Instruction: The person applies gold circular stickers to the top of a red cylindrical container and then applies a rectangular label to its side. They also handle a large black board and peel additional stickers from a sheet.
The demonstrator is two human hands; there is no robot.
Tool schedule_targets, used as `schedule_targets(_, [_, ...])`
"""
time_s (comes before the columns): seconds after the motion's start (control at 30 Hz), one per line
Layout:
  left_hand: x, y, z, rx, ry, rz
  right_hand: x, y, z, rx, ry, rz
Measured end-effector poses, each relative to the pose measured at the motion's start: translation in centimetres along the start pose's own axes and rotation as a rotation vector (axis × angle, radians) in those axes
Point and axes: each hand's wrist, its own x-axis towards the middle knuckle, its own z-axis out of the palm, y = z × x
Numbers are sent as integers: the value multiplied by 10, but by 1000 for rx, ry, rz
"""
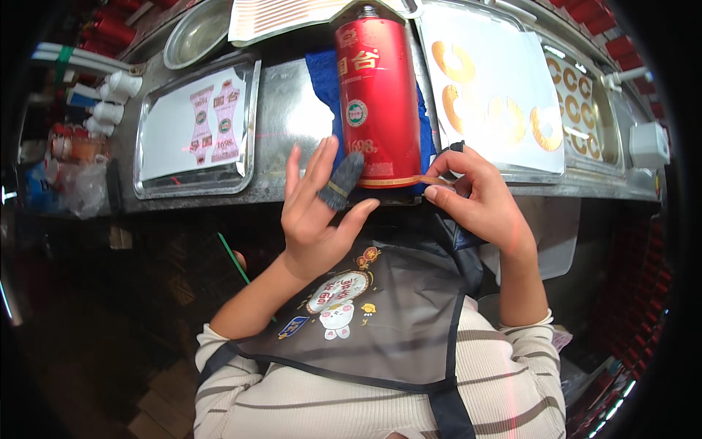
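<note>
Steel table (281,91) bears a red bottle (387,102) on blue cloth (322,77).
Fingers of the right hand (486,197) pinch a gold strip (433,181) at its base; the left hand (311,216) spreads, unclenched, alongside.

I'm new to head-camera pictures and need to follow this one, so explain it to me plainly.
There is no machine: these are a person's bare hands, seen by a wide fisheye camera worn on the head, looking down. That lens bends straight edges near the rim.

A red bottle is on a blue cloth. The left hand, with a dark finger cover, is open beside its base. The right hand has the end of a gold strip between thumb and fingers.

To the left, a metal tray carries pink labels on white paper; to the right, gold C-shaped pieces lie on a white sheet.
</note>
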Motion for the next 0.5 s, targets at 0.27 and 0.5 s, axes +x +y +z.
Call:
schedule_targets(0.27, [-7, -4, -6, 65, -85, 85, -9, -3, -22, 511, -116, 10])
schedule_targets(0.5, [5, 1, -10, 102, -123, 167, 0, 9, -17, 453, -66, 35])
